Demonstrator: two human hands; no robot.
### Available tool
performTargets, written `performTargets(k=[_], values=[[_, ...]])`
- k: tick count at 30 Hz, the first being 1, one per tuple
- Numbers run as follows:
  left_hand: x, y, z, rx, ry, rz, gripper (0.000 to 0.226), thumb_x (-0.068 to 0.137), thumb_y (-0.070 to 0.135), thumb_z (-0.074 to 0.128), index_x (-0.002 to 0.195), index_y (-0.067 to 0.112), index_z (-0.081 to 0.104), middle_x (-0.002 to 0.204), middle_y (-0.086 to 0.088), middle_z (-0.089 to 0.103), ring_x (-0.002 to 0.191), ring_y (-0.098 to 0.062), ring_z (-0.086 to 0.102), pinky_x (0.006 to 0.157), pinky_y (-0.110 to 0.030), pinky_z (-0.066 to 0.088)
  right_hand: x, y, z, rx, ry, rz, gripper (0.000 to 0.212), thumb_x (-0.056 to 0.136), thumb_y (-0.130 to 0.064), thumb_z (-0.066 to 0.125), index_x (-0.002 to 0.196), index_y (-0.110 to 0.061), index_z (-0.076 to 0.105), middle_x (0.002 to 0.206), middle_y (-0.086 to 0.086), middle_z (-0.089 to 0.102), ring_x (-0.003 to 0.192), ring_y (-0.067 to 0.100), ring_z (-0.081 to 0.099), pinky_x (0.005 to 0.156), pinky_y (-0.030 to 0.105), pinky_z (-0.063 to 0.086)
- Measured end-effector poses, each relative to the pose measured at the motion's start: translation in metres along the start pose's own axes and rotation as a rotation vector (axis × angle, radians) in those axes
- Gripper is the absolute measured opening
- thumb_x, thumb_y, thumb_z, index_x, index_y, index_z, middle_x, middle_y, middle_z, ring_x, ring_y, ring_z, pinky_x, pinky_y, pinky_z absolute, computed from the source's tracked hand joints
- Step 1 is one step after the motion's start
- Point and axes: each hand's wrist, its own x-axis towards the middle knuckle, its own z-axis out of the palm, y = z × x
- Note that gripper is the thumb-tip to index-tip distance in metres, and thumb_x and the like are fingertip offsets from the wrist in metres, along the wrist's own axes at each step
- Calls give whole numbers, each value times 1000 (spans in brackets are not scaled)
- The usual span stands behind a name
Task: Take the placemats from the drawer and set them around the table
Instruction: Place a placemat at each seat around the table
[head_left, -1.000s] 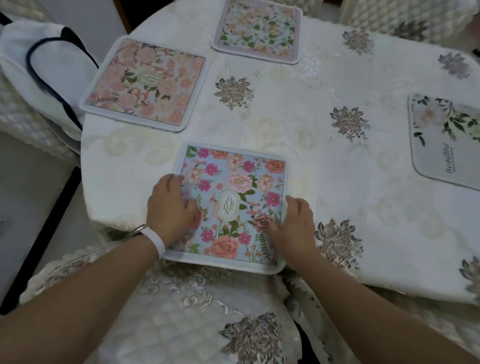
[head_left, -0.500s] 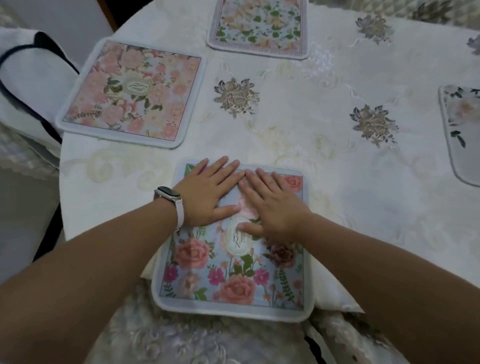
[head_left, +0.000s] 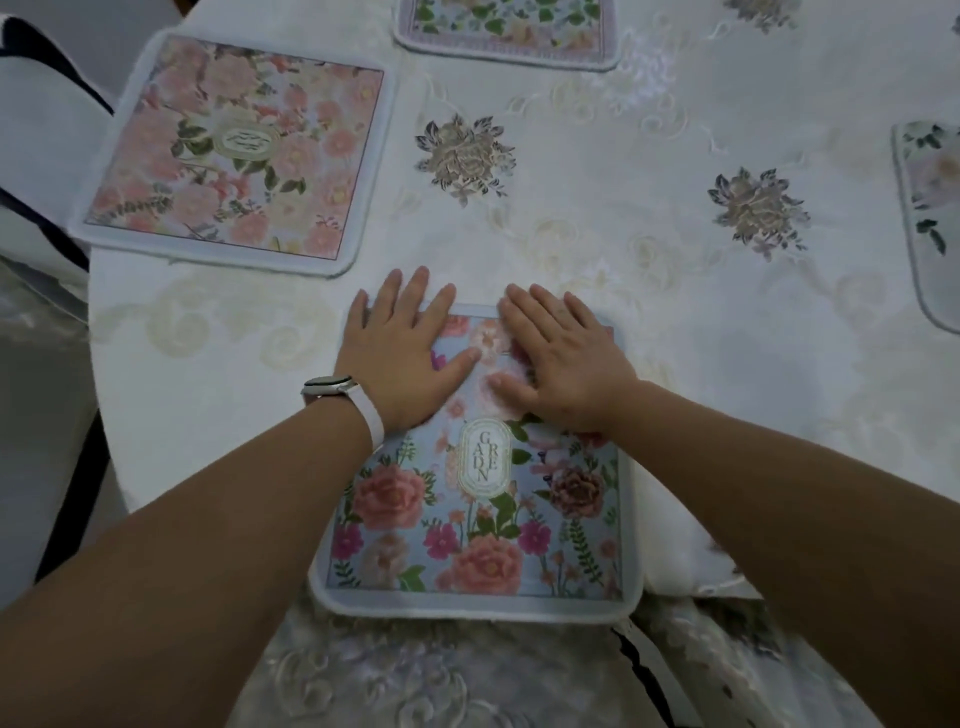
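At the near edge of the tabletop (head_left: 597, 218), both hands lie flat on the far half of the blue mat (head_left: 478, 525), fingers spread and gripping nothing. The left hand (head_left: 400, 353) covers the mat's far left corner, its fingertips reaching past the border onto the cloth; the right hand (head_left: 561, 358) sits beside it, thumbs close together but apart. Half a second ago the hands pressed side by side nearer the mat's middle; now they have slid forward and slightly apart toward its far edge. A second ago they held the mat's near corners instead. The mat's near edge overhangs the tabletop rim.

Four mats are in view: the blue one under the hands, a pink mat (head_left: 239, 150) to the far left, a pale floral mat (head_left: 509, 31) at the top, cut off by the frame, and a white mat (head_left: 930, 218) at the right edge, only partly seen. A watch (head_left: 332, 387) with a white band sits on the left wrist.
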Motion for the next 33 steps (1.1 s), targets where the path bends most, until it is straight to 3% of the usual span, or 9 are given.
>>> performTargets(k=[5,10,19,23,26,29,33], values=[[-23,-11,2,-35,-16,-90,90,91,76,14,159,19,1,167,-4,-4,153,-21,-7,122,-42,0,-25,15,5,18,17,143,92,90,-77,13,156,-15,-3,164,5,-7,150,18,-10,120,38,-6],[-59,-15,0,-78,-43,-166,96,91,76,16,158,10,-4,166,-10,-7,153,-23,-8,122,-40,0,-68,11,12,74,28,262,89,93,-69,20,156,-12,-4,164,9,-10,148,18,-17,119,34,-9],[-133,2,0,-81,-86,-166,97,90,73,19,157,4,-1,165,-15,-7,153,-25,-9,123,-42,-1,-126,-28,30,84,-16,309,86,93,-72,10,152,-14,-16,160,8,-23,145,17,-28,116,33,-17],[-153,15,3,-1,-145,-31,106,85,84,17,156,8,-5,164,-17,-9,152,-29,-12,122,-47,-1,-136,-54,35,55,-23,268,86,93,-70,7,153,-11,-8,161,14,-16,147,25,-22,118,39,-14],[-154,29,4,60,-186,157,113,80,90,24,156,7,16,163,-23,9,152,-39,3,119,-60,9,-134,-73,35,22,-35,192,86,93,-73,9,155,-14,1,161,19,-7,148,34,-15,119,46,-6],[-152,44,8,100,-211,309,107,81,82,33,152,3,27,161,-24,17,150,-40,12,118,-60,14,-130,-98,40,-17,-54,36,88,93,-74,17,155,-12,11,161,21,4,148,39,-5,118,51,0],[-153,50,11,152,-224,335,108,71,70,47,148,-4,31,159,-26,23,149,-41,16,118,-60,17,-128,-110,43,-41,-76,-15,94,90,-74,23,152,-3,18,160,20,10,148,39,1,119,55,2]])
